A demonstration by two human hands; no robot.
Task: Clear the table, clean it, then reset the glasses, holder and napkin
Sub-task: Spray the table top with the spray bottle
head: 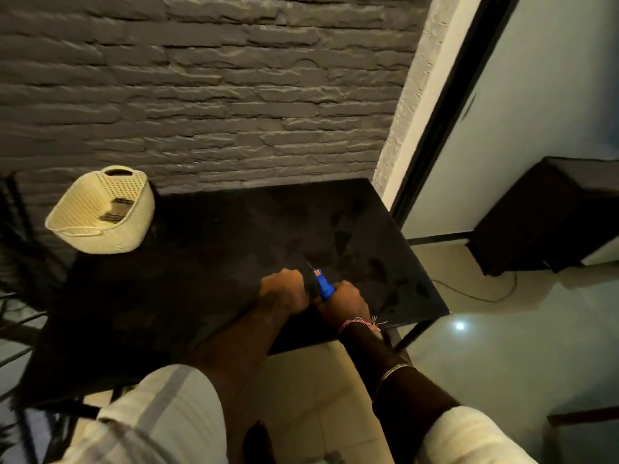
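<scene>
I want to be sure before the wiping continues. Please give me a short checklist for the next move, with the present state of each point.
1. Right hand grips the blue-handled tool: ok.
2. Left hand position: fist on the table beside the tool; what it holds: cannot tell.
3. Tabletop free of glasses, holder and napkin: ok, none visible.
4. Basket safe at the far left corner: cannot tell, it appears close to the edge.
5. Surface clean: not ok, smudges show at the right side.

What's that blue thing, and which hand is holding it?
A blue spray bottle, it seems. The right hand grips its body, only the nozzle end sticking out. The left hand is curled beside it; what it holds cannot be told.
</scene>
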